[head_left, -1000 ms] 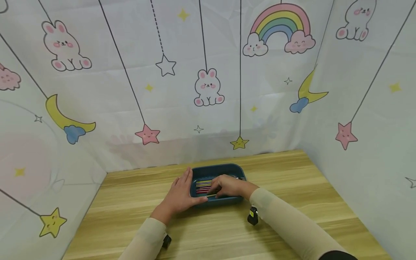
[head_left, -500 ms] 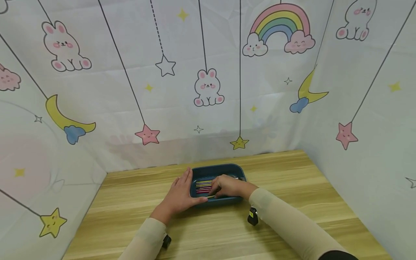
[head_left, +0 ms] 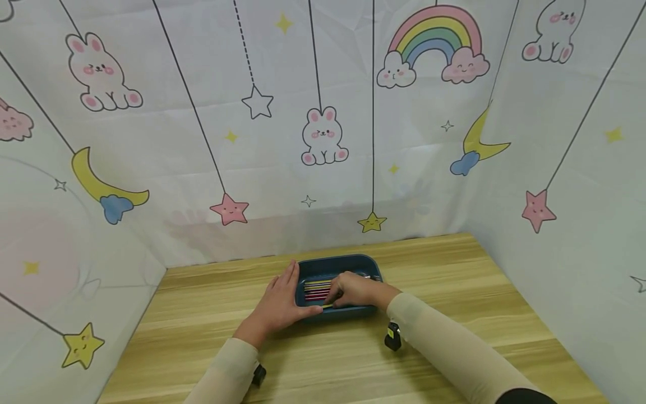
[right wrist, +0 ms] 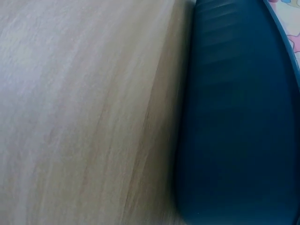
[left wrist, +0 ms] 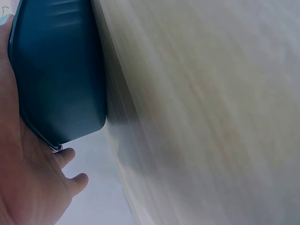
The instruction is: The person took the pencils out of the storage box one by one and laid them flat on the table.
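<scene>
On my feed the left hand (head_left: 276, 303) spreads against the blue tray (head_left: 338, 265); inside, the right hand (head_left: 355, 288) pinches a yellow stick (head_left: 328, 306) between curled fingertips.

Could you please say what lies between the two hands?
In the head view, thin coloured sticks lie in the blue tray between the left hand and right hand, with a yellow stick apart, nearer the person.

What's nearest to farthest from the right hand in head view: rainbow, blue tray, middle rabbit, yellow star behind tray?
1. Blue tray: right hand is in it.
2. Yellow star: just beyond the tray.
3. Middle rabbit: higher, left of star.
4. Rainbow: top, right of rabbit.
</scene>
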A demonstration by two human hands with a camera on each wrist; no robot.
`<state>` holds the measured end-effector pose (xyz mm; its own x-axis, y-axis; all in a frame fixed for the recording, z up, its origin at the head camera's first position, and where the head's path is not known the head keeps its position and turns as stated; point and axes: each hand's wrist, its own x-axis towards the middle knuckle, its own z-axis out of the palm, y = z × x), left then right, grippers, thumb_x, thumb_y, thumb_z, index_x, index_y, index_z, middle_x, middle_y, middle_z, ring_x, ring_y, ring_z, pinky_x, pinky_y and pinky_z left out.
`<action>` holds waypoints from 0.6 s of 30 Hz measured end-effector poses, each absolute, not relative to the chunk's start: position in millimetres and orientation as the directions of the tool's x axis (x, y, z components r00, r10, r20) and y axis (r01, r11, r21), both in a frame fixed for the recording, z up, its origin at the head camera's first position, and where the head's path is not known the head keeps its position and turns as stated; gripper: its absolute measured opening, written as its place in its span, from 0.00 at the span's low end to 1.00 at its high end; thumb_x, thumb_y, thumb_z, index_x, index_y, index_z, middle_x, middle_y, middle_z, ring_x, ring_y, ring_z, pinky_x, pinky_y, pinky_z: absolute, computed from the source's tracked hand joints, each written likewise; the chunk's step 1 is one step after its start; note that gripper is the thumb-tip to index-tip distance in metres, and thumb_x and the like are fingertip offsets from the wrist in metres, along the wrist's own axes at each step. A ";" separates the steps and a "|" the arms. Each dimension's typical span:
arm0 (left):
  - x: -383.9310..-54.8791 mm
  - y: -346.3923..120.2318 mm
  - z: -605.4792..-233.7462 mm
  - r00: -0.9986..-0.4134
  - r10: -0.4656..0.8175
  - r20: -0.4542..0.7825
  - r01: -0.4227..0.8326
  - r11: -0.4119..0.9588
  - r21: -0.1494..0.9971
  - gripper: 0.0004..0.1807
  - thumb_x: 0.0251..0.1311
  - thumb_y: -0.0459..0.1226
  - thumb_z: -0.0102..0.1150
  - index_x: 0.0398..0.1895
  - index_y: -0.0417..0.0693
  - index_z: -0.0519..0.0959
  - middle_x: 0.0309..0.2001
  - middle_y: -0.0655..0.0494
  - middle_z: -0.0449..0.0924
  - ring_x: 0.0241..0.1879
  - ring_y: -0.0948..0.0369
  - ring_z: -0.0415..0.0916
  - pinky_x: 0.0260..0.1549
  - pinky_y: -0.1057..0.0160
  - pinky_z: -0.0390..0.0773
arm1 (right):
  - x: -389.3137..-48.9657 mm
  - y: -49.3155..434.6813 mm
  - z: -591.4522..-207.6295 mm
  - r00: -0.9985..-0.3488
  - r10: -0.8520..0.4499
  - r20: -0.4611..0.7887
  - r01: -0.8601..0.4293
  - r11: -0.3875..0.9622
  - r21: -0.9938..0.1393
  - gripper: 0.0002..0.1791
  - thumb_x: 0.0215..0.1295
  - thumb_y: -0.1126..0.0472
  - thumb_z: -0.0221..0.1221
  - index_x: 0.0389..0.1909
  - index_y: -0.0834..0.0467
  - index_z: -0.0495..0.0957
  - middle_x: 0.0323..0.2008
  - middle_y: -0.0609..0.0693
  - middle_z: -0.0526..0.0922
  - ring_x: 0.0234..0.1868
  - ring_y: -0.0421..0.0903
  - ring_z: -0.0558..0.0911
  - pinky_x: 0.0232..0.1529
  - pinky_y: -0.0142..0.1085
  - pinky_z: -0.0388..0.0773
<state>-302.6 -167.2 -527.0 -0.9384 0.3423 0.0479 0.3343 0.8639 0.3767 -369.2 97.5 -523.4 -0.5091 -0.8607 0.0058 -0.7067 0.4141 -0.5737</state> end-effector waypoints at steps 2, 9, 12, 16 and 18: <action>-302.4 -167.1 -526.8 -0.938 0.342 0.048 0.334 0.864 0.377 0.76 0.59 0.79 0.63 0.92 0.39 0.42 0.91 0.43 0.39 0.89 0.46 0.44 0.84 0.37 0.47 | -369.1 97.8 -522.5 -0.522 -0.853 0.013 -0.691 0.414 -0.592 0.11 0.71 0.71 0.71 0.49 0.57 0.95 0.44 0.43 0.92 0.44 0.32 0.85 0.46 0.30 0.84; -300.5 -167.1 -523.9 -0.937 0.347 0.049 0.339 0.861 0.378 0.76 0.60 0.79 0.64 0.91 0.38 0.42 0.91 0.42 0.39 0.89 0.46 0.44 0.84 0.37 0.48 | -370.2 100.1 -517.0 -0.557 -0.828 0.057 -0.658 0.399 -0.639 0.13 0.70 0.71 0.70 0.52 0.58 0.95 0.43 0.44 0.92 0.40 0.31 0.84 0.43 0.30 0.83; -300.0 -167.6 -523.7 -0.937 0.346 0.048 0.338 0.861 0.381 0.76 0.60 0.79 0.63 0.92 0.39 0.41 0.91 0.43 0.39 0.89 0.46 0.44 0.84 0.37 0.48 | -370.0 101.1 -513.8 -0.558 -0.827 0.068 -0.657 0.391 -0.645 0.13 0.72 0.71 0.70 0.52 0.58 0.94 0.43 0.44 0.91 0.40 0.32 0.84 0.43 0.30 0.84; -300.4 -168.2 -525.7 -0.938 0.344 0.049 0.336 0.862 0.379 0.76 0.59 0.80 0.62 0.92 0.40 0.41 0.91 0.43 0.39 0.89 0.46 0.45 0.84 0.37 0.48 | -368.9 102.3 -508.5 -0.571 -0.816 0.084 -0.659 0.395 -0.640 0.13 0.72 0.70 0.70 0.52 0.57 0.95 0.41 0.43 0.89 0.40 0.33 0.84 0.43 0.31 0.84; -300.1 -168.2 -525.9 -0.938 0.342 0.050 0.335 0.862 0.380 0.76 0.59 0.81 0.62 0.92 0.40 0.41 0.91 0.44 0.39 0.89 0.46 0.45 0.84 0.37 0.48 | -370.2 102.9 -507.3 -0.579 -0.811 0.087 -0.657 0.401 -0.638 0.13 0.73 0.70 0.70 0.52 0.56 0.95 0.41 0.41 0.88 0.40 0.34 0.84 0.43 0.31 0.84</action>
